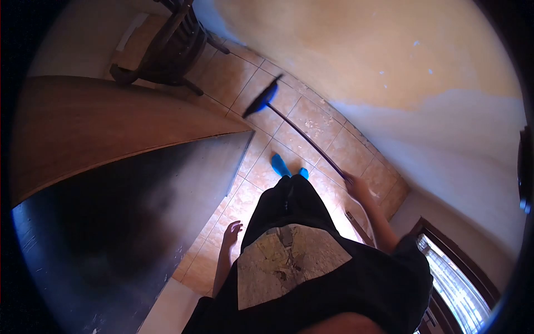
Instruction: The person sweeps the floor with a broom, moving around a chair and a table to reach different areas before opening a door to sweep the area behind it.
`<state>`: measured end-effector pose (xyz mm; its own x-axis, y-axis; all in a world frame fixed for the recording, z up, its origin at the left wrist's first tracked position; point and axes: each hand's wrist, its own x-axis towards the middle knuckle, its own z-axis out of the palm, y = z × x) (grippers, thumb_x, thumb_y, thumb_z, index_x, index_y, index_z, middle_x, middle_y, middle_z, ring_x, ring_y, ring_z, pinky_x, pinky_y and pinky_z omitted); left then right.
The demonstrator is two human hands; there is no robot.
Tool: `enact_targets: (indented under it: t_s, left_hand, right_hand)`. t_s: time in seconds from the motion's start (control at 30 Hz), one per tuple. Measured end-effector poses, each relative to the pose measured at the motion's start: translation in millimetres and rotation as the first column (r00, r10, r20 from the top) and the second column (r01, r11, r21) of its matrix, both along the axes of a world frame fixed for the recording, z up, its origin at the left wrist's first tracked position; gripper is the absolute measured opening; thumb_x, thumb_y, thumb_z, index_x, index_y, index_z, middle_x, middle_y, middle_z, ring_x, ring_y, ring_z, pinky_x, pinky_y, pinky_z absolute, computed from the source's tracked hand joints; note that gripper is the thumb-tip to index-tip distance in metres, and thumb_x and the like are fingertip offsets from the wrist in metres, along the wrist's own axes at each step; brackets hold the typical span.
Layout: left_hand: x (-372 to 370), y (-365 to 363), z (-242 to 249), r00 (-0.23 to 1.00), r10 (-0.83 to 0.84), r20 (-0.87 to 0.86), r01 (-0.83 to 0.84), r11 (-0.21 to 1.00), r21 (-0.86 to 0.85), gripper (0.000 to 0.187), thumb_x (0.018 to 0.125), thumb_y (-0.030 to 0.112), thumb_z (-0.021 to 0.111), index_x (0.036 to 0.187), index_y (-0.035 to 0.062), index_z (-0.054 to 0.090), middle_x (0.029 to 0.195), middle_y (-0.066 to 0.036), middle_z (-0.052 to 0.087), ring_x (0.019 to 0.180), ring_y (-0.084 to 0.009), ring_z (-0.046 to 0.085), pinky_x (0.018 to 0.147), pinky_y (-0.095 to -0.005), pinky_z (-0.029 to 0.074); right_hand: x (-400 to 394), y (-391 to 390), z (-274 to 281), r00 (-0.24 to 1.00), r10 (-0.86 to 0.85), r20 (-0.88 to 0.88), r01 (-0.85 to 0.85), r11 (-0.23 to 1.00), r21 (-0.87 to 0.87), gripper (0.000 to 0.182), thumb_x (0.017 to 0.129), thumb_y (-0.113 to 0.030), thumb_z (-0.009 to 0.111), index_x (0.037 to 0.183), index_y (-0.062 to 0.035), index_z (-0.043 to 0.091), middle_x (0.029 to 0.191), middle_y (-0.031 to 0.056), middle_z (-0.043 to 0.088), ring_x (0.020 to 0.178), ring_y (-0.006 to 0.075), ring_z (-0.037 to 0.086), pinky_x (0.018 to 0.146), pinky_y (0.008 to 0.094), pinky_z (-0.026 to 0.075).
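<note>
My right hand is closed around the end of a long dark handle belonging to a broom. The blue and dark broom head is at the far end, slightly blurred, over the tiles between the chair and the wall. Pale crumbs of debris lie scattered on the tiled floor to the right of the handle. Down at my left side, my left hand hangs empty with its fingers loosely apart, near the cabinet's edge.
A large wooden cabinet or table with a dark side fills the left. Behind it stands a dark wooden chair. A worn yellow and white wall runs along the right. A window is at lower right. My blue-socked feet are on the tiles.
</note>
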<state>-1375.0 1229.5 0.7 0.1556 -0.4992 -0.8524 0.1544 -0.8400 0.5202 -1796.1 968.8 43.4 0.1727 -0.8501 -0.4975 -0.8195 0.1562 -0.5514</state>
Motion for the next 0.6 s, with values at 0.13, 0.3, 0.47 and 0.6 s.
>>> enact_targets:
  t_s: [0.13,0.3,0.47,0.6]
  left_hand:
    - [4,-2,5,0.996,-0.071,0.049,0.07,0.997,0.017,0.026,0.081,0.014,0.044,0.104,0.0015,0.044,0.096,-0.012,0.051,0.089,-0.0177,0.051,0.075,-0.0277,0.042]
    - [10,10,25,0.987,-0.11,0.115,0.1,0.991,0.091,0.026,0.082,0.014,0.042,0.104,0.0007,0.043,0.099,-0.013,0.049,0.092,-0.0195,0.05,0.078,-0.0288,0.042]
    - [10,32,22,0.98,-0.182,0.085,0.172,0.978,0.116,0.026,0.082,0.014,0.042,0.105,0.0003,0.043,0.099,-0.014,0.05,0.092,-0.0198,0.05,0.078,-0.029,0.042]
    - [9,34,0,0.894,-0.421,0.152,0.408,0.907,0.108,0.029,0.081,0.017,0.043,0.105,0.0006,0.043,0.098,-0.014,0.051,0.091,-0.02,0.05,0.078,-0.0282,0.04]
  right_hand:
    - [102,-74,-88,0.96,0.204,-0.192,-0.225,0.97,-0.094,0.039,0.065,-0.008,0.046,0.103,-0.0166,0.047,0.066,0.0167,0.055,0.063,0.0322,0.054,0.054,0.0425,0.043]
    - [127,-95,-138,0.949,0.215,-0.232,-0.208,0.977,0.056,0.05,0.065,-0.006,0.045,0.112,-0.0226,0.041,0.077,0.0162,0.056,0.071,0.03,0.056,0.06,0.0401,0.045]
    - [41,-1,-124,0.958,-0.005,-0.287,0.045,0.99,0.133,0.052,0.067,-0.008,0.046,0.116,-0.0236,0.036,0.082,0.0162,0.056,0.074,0.0321,0.054,0.06,0.0421,0.043]
    - [-10,91,-89,0.924,-0.179,-0.339,0.258,0.944,0.204,0.048,0.071,-0.009,0.042,0.116,-0.0237,0.036,0.084,0.0195,0.054,0.077,0.0345,0.053,0.066,0.0442,0.041]
